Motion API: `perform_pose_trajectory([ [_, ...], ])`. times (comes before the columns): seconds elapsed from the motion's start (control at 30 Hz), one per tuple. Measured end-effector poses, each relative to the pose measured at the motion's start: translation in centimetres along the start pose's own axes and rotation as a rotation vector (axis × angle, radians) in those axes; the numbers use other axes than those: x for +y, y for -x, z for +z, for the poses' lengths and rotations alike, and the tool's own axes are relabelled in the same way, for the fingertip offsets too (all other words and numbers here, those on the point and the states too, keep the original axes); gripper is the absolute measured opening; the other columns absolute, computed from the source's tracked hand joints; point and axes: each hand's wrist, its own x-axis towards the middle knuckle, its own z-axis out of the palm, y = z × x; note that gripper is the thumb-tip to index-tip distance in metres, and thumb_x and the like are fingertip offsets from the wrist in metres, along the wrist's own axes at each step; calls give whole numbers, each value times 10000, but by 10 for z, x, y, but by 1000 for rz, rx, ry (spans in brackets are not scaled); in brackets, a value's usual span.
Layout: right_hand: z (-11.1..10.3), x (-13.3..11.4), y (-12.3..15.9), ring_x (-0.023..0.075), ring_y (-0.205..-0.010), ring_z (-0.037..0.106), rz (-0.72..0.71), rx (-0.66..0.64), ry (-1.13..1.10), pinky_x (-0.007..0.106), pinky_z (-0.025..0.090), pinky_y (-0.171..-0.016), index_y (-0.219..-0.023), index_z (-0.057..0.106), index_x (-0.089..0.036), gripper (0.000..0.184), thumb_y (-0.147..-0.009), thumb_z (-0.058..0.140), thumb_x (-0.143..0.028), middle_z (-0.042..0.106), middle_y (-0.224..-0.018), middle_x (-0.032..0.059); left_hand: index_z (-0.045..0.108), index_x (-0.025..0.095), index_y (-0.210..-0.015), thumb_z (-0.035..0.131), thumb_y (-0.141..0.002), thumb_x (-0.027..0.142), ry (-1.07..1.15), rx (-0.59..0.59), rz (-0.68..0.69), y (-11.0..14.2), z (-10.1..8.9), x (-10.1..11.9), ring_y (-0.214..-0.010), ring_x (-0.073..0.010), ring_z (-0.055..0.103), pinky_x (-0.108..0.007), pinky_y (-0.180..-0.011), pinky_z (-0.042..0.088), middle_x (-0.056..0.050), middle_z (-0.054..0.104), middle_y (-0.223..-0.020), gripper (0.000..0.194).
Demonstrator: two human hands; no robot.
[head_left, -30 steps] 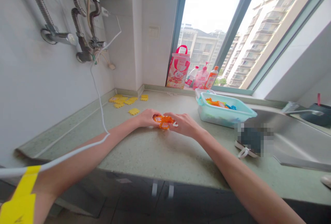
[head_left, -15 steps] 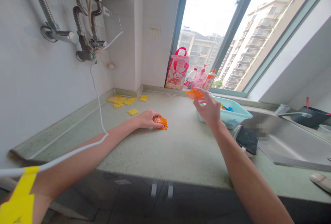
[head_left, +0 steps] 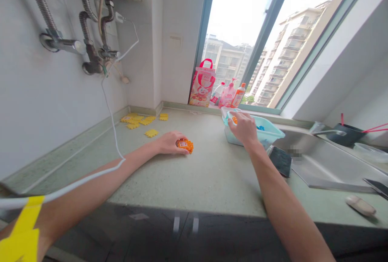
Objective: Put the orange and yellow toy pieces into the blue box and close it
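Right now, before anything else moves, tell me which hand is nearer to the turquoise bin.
The right. The right hand is at the turquoise bin, over its near left part; the left hand is well off to its left, gripping orange pieces.

2 bare arms reaching forward — left hand [head_left: 173, 143] low, fingers curled, right hand [head_left: 242, 126] farther right, bent down.

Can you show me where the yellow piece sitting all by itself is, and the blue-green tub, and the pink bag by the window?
Yellow piece [head_left: 151, 133]: head view, middle of its flat top.
Blue-green tub [head_left: 231, 136]: head view, its near outside wall.
Pink bag [head_left: 202, 87]: head view, middle of its front.
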Motion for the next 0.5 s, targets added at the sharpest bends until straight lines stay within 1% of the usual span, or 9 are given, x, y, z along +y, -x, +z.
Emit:
perform_pose_trajectory([
  [0.07,9,-23,8,301,-1243,642,-194,-130,-182,472,457,-1117,-1310,699,-207,381,-997,550,-365,735,-1283,127,718,230,-1293,820,-737,681,23,3,-20,1,1,-1,-1061,-282,671,-336,-926,477,-90,729,-1164,723],
  [0.13,21,-48,21,265,-1217,669,-364,-340,-376,426,477,-1112,-1353,675,-237,407,-990,616,-414,725,-1314,101,642,237,-1414,881,-646,684,65,9,-40,1,2,-4,-1026,-271,674,-329,-899,490,-88,721,-1173,920],
  [0.2,34,-72,35,268,-1276,647,-469,-497,-494,427,474,-1126,-1441,616,-257,548,-947,700,-479,680,-1403,105,545,239,-1511,904,-588,698,109,9,-43,1,2,-10,-947,-246,667,-321,-851,499,-80,713,-1175,1092],
  [0.23,40,-83,41,279,-1323,620,-502,-547,-525,439,462,-1143,-1484,582,-266,634,-921,733,-514,639,-1462,115,512,236,-1536,873,-623,721,133,7,-39,1,1,-13,-913,-232,659,-318,-831,500,-77,709,-1178,1095],
  [0.3,49,-98,49,291,-1371,585,-543,-602,-553,455,444,-1162,-1522,552,-290,691,-911,745,-548,596,-1517,118,497,220,-1543,697,-800,781,180,44,-41,1,-2,-21,-894,-219,650,-323,-828,498,-80,706,-1179,952],
  [0.37,54,-106,51,271,-1322,621,-557,-614,-562,429,457,-1144,-1481,605,-295,569,-955,708,-488,655,-1450,100,527,205,-1518,448,-962,781,212,131,-59,1,-4,-29,-936,-225,658,-337,-864,493,-90,707,-1165,805],
  [0.4,56,-107,50,256,-1260,657,-553,-610,-557,404,476,-1116,-1434,651,-288,488,-969,696,-429,704,-1377,88,548,198,-1499,360,-1000,769,215,181,-65,2,-6,-32,-967,-231,662,-344,-886,491,-94,710,-1151,781],
  [0.43,56,-107,50,242,-1190,688,-548,-601,-545,380,493,-1083,-1382,693,-280,426,-966,695,-370,743,-1300,76,567,192,-1479,314,-1017,761,207,223,-64,2,-7,-34,-991,-238,665,-350,-903,490,-98,714,-1134,775],
  [0.5,55,-105,48,226,-1081,716,-549,-576,-502,348,515,-1016,-1309,744,-277,376,-935,716,-303,779,-1194,62,612,176,-1421,306,-1034,736,155,276,-30,3,-12,-32,-999,-244,669,-361,-913,493,-108,725,-1109,746],
])
